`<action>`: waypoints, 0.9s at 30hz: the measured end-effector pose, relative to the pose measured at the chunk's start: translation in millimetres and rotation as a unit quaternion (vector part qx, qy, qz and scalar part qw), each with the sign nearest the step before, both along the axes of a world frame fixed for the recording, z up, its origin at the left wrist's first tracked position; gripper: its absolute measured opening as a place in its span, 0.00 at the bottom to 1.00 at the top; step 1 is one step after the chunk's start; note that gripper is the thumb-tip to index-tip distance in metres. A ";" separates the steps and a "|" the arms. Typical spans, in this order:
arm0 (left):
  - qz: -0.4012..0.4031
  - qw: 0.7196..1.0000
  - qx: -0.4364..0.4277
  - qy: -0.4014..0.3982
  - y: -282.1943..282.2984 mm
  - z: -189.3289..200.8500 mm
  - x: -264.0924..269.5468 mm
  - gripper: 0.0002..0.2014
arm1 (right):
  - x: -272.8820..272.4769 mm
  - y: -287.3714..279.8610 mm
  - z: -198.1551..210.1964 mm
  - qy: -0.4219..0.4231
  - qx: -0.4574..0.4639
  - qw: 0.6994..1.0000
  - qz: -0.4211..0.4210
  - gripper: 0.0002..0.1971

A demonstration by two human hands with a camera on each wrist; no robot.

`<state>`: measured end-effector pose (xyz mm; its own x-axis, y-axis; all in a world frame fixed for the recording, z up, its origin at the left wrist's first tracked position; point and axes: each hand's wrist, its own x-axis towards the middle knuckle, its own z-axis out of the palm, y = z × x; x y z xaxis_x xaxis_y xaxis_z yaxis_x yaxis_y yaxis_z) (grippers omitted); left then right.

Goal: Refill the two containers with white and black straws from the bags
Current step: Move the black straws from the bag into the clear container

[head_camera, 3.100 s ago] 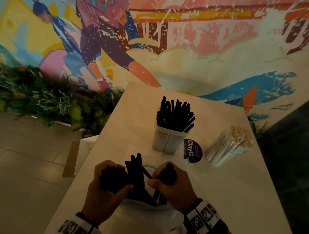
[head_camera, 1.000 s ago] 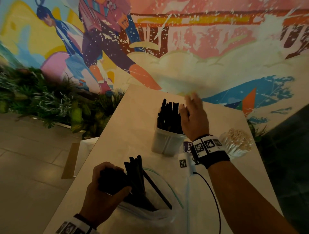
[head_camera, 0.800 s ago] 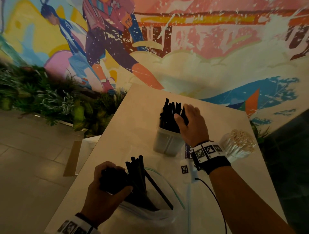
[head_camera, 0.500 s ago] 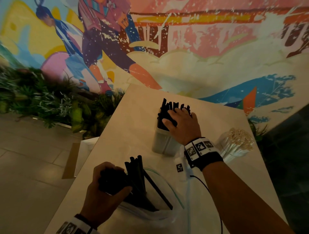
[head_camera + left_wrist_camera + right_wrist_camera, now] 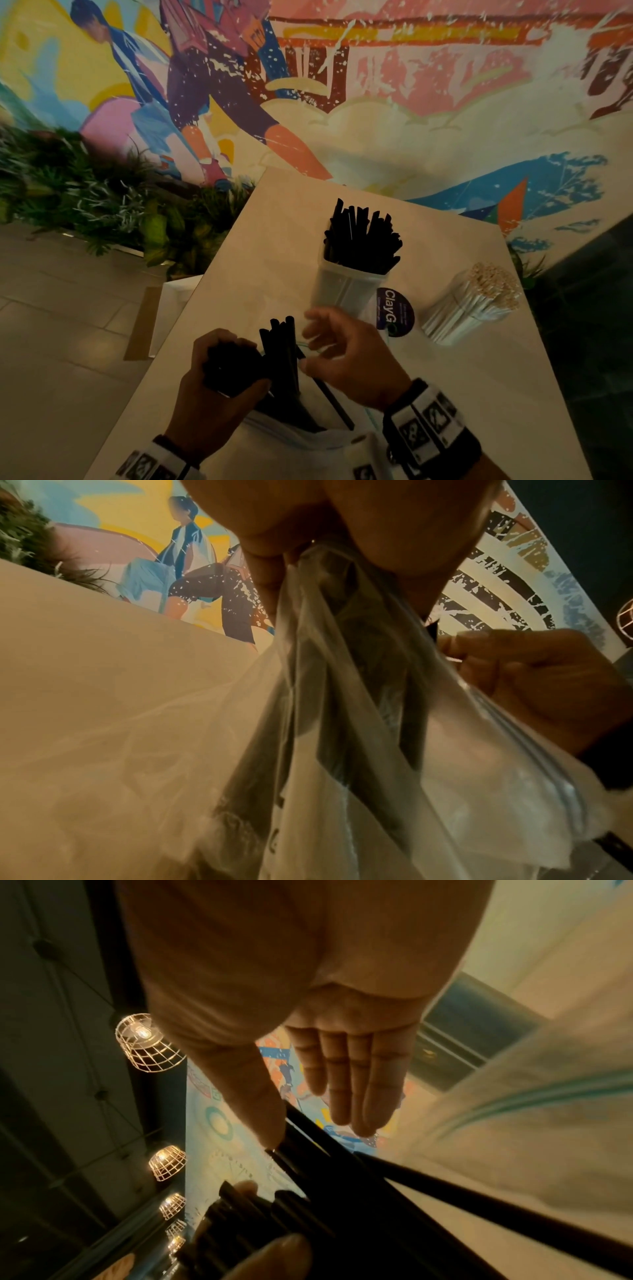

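while the black straws (image 5: 281, 356) stood in the clear bag (image 5: 301, 442) at the table's (image 5: 479, 394) near edge, the left hand (image 5: 219, 383) clenched a bundle of them. only the right wrist view showed the right hand's (image 5: 349, 359) fingers (image 5: 346, 1080) straight, thumb touching a straw. beyond stood the filled container (image 5: 346, 291).

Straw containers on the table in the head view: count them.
2. The container of black straws stands upright mid-table; the container of white straws leans at the table's right side. The hands and bag could hide others.
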<state>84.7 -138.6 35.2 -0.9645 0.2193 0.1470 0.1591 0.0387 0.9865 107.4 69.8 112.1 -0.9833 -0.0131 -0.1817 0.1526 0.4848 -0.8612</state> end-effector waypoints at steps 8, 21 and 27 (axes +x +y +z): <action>0.003 0.999 -0.020 0.029 1.5 -4.3 -0.7 0.39 | 2.1 -8.1 -28.1 -0.096 0.144 0.983 0.057 0.40; -0.007 1.000 0.023 -0.012 -1.3 -7.1 -0.9 0.31 | -14.4 -35.7 -45.8 0.011 -0.043 0.999 -0.022 0.18; -0.013 1.000 0.027 0.003 -3.1 -7.9 -0.8 0.31 | -13.4 -28.7 -46.0 0.071 -0.155 0.983 -0.068 0.08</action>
